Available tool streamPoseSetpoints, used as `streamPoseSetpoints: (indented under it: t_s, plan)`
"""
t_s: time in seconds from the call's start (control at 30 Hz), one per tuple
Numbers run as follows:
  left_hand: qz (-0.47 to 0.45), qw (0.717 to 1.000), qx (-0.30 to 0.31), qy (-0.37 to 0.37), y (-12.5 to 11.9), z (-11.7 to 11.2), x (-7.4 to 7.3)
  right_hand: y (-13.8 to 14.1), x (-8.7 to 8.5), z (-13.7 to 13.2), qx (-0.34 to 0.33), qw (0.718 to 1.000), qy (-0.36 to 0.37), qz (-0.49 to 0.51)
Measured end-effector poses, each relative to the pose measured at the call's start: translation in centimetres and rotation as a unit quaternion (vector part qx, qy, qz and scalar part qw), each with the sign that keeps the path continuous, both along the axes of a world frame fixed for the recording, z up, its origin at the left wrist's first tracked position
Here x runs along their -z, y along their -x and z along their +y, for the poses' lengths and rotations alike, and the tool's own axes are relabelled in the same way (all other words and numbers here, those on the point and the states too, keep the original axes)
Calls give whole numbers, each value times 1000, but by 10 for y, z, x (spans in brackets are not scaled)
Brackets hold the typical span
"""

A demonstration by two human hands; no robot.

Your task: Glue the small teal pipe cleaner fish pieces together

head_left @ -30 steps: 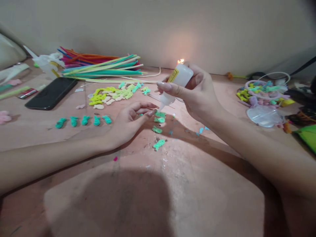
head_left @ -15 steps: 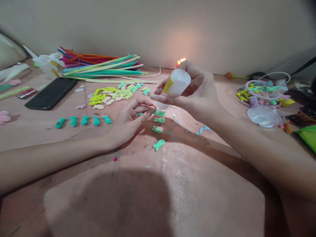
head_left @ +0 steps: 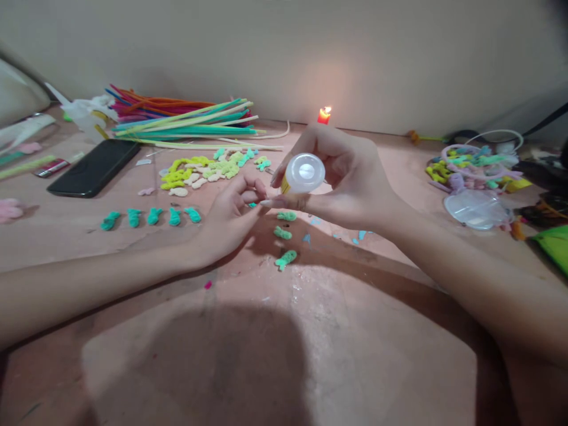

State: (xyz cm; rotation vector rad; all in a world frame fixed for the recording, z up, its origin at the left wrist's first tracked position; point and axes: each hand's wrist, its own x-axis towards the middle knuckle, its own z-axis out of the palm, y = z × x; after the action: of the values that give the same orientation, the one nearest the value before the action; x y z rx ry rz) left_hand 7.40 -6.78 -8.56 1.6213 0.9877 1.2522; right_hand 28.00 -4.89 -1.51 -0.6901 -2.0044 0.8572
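My right hand [head_left: 346, 177] is wrapped round a translucent white glue bottle [head_left: 305, 173] with a yellow label, its round base tilted up towards me and its tip out of sight. Close against it, my left hand [head_left: 235, 216] has thumb and fingertips pinched together; whatever lies between them is hidden behind the right thumb. Just below the hands, several small green fish-shaped fuzzy pieces [head_left: 286, 259] lie in a column on the table. Left of my left hand runs a row of darker teal fuzzy pieces [head_left: 154, 216].
A lit red candle [head_left: 324, 116] burns behind my right hand. Bundled pipe cleaners [head_left: 186, 115], a pile of yellow and pale fuzzy pieces [head_left: 208, 168] and a black phone [head_left: 94, 168] lie left. A plastic lid [head_left: 477, 208] and colourful fuzzy bits [head_left: 470, 163] sit right.
My right hand has moved down and left with the glue bottle and tipped its base towards me. The topmost green piece is now covered. My left hand has hardly moved.
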Motion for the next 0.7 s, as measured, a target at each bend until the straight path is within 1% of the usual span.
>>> streamPoseSetpoints:
  t_s: [0.17,0.27,0.37,0.5,0.6,0.7]
  plan:
    - [33,999,-12,-18,2,1,-4,-5,-2,6,16,1000,-3,-16]
    - [10,1000,-2,-9,1,0,-5,-9,-4,13,33,999,-22,-18]
    - [-17,1000,4,6,-1,0,-4,-12,-8,19,66,997,-35,16]
    - [-5,1000,1,0,-1,0,-4,-12,-11,24,106,989,-59,81]
    - [-3,1000,3,-2,0,0,-5,-15,-9,33,98,988,-26,115]
    - [1,1000,8,-10,1,0,-4,-21,0,46,87,985,17,146]
